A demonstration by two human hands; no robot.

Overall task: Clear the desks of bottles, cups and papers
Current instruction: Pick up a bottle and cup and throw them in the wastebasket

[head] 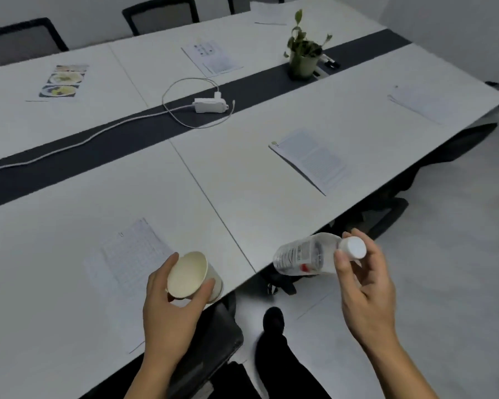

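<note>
Left hand (pixel 170 300): thumb and fingers wrapped round a cream paper cup (pixel 189 276), mouth tipped toward the camera, held at the near edge of the white desk (pixel 69 298). Right hand (pixel 366 286): thumb and fingertips pinching the white-capped neck of a clear plastic bottle (pixel 303 256), body lying almost level, just beside the desk edge.

Next to the cup, flat on the desk, a white printed sheet (pixel 127 254). Farther along the same side, a stapled page of text (pixel 311 159) and a pale sheet (pixel 415 103), well apart.

Down the middle, a dark grey strip (pixel 127 139) bearing a white power adapter (pixel 211 105) with looped white cable, and a small potted green plant (pixel 303 53).

Across the strip, a sheet of colour food photos (pixel 62 80) and a sheet with diagrams (pixel 213 57). Beyond those, black mesh chairs (pixel 162 15).
</note>
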